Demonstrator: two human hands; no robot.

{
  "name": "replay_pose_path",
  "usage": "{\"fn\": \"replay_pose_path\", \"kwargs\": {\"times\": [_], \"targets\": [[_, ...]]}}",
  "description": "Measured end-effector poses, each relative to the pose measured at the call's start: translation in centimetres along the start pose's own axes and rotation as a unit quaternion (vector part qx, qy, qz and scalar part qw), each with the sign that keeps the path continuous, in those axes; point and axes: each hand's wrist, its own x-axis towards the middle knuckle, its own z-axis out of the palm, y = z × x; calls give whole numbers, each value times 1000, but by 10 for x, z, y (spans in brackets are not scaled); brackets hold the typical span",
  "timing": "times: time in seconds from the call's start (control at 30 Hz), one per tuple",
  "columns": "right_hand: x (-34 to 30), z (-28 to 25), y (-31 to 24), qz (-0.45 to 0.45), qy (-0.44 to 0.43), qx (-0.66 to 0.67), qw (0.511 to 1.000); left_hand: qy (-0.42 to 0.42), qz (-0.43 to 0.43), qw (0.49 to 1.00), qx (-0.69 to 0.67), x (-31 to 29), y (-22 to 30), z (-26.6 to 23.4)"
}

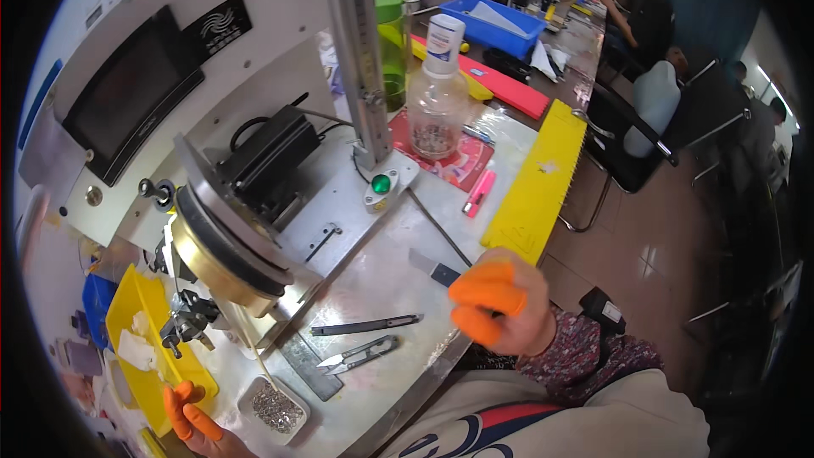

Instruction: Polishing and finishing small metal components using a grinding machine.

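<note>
My right hand (502, 301), with orange finger covers, is closed at the table's near edge, fingers curled in. A flat dark-handled blade (431, 267) runs up to these fingers; whether they grip it is hidden. At the lower left my left hand (197, 426), also in orange covers, has thumb and fingers apart and nothing between them. Beside it sits a small white dish (298, 431) full of tiny metal pieces. Thread snips (365, 354) and a slim black cutter (366, 325) lie on the table, near a grey metal plate (312, 366).
A machine with a brass-coloured wheel (212, 259) and a green button (381, 184) stands at left, above a yellow tray (140, 377). Behind are a clear bottle (437, 110), pink marker (479, 193) and yellow board (536, 178). A person (640, 13) sits far right, near a chair (632, 148).
</note>
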Motion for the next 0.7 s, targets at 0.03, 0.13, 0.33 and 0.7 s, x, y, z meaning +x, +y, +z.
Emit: {"fn": "replay_pose_path", "kwargs": {"times": [0.03, 0.13, 0.33, 0.7], "targets": [[-3, -13, 7, 30, 22, -45, 998, -27, 35, 999, 6, -2, -2, 5], [-12, -49, 33, 97, 109, -145, 979, -40, 81, 996, -4, -13, 25, 24], [-12, -95, 63, 136, 220, -193, 947, -127, 194, 973, -12, -27, 62, 49], [48, -92, 19, 38, 155, -87, 983, -141, 309, 940, 6, 1, 85, 55]]}}
